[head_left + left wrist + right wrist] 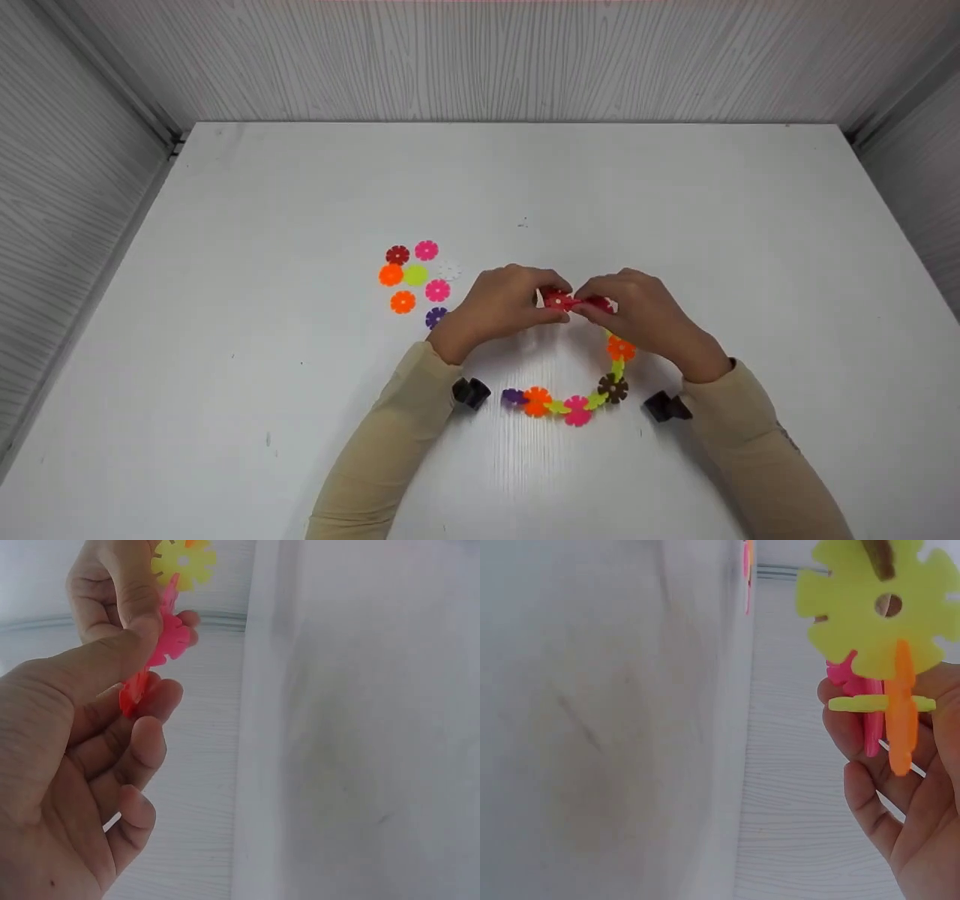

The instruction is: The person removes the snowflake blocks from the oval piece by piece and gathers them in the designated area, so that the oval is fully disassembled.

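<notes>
Between its thumb and fingers my left hand (506,304) pinches a red notched flower disc (133,695). My right hand (649,313) grips the upper end of a chain of interlocking flower discs, at a pink disc (172,641) that meets the red one edge-on. Fingertips of both hands almost meet there. From the right hand the chain curves down and left through orange (621,348), brown (613,388) and pink (577,412) discs, with yellow-green ones between, to a purple disc (513,397). Yellow-green (847,600) and orange (901,735) discs hang close before the right wrist camera.
Left of the left hand, several loose discs lie on the white table (300,195), among them dark red (397,255), yellow-green (415,275), white (449,270) and purple (436,318). Black wrist cameras sit by the left (471,393) and right (667,406) sleeves. Grey panels (480,60) border the table.
</notes>
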Demonstrator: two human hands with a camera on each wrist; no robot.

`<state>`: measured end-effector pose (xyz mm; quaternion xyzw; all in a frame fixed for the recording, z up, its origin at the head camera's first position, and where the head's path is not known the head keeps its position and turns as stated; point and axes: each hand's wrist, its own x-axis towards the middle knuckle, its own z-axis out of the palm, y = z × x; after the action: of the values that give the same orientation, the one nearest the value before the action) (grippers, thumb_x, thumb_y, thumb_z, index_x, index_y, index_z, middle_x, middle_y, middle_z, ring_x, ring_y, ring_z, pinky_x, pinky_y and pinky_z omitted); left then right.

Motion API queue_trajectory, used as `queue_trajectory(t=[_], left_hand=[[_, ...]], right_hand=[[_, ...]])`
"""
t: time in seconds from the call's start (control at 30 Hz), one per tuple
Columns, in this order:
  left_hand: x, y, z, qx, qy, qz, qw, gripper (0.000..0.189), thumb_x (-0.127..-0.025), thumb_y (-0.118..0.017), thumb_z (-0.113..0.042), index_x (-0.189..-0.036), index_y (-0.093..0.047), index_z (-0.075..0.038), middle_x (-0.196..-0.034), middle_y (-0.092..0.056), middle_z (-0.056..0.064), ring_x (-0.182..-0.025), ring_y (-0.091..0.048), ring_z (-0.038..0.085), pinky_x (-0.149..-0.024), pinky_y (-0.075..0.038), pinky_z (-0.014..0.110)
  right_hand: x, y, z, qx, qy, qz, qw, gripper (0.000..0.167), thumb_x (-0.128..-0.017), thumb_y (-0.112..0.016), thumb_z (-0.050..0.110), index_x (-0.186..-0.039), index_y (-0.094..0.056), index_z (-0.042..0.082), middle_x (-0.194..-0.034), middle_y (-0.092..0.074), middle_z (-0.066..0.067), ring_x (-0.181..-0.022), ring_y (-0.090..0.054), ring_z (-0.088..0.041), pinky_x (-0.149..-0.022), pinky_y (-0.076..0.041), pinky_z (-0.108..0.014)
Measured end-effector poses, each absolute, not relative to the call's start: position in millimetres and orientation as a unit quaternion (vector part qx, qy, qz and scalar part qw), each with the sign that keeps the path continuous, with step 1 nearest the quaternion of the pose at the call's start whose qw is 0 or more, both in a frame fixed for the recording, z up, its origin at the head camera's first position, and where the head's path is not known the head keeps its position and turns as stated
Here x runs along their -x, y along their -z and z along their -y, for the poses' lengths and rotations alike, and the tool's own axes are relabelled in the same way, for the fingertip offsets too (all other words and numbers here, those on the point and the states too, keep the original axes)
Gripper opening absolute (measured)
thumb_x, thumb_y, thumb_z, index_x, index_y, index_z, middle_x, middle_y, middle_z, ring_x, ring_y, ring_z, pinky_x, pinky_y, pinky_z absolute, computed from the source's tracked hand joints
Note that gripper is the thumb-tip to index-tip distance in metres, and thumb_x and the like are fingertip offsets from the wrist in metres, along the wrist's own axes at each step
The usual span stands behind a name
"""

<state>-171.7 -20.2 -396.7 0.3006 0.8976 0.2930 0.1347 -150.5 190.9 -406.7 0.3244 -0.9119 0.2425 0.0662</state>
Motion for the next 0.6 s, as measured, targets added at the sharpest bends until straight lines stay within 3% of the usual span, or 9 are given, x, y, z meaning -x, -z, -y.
queue_trajectory(t=[0.33,0.6], left_hand=[[179,395,29,-0.316,-0.298,-0.887,0.158,0.039,-0.086,-0.072,-0.036,-0.120,-0.068,-0.018,-0.102,-0.071,0.000,-0.083,-0.058,0.014,-0.071,-0.048,0.025],[194,396,61,-0.234,-0.315,-0.908,0.145,0.039,-0.085,-0.074,-0.033,-0.118,-0.068,-0.014,-0.101,-0.069,0.003,-0.090,-0.059,0.018,-0.078,-0.049,0.029]], right_hand=[[151,405,-192,-0.341,-0.250,0.904,0.059,0.016,-0.080,-0.077,0.011,-0.096,-0.075,0.005,-0.086,-0.075,-0.006,-0.074,-0.063,-0.020,-0.069,-0.051,-0.035],[153,405,-199,-0.325,-0.251,0.912,0.017,0.019,-0.082,-0.076,0.013,-0.101,-0.075,0.010,-0.093,-0.075,-0.003,-0.079,-0.066,-0.017,-0.074,-0.055,-0.034]])
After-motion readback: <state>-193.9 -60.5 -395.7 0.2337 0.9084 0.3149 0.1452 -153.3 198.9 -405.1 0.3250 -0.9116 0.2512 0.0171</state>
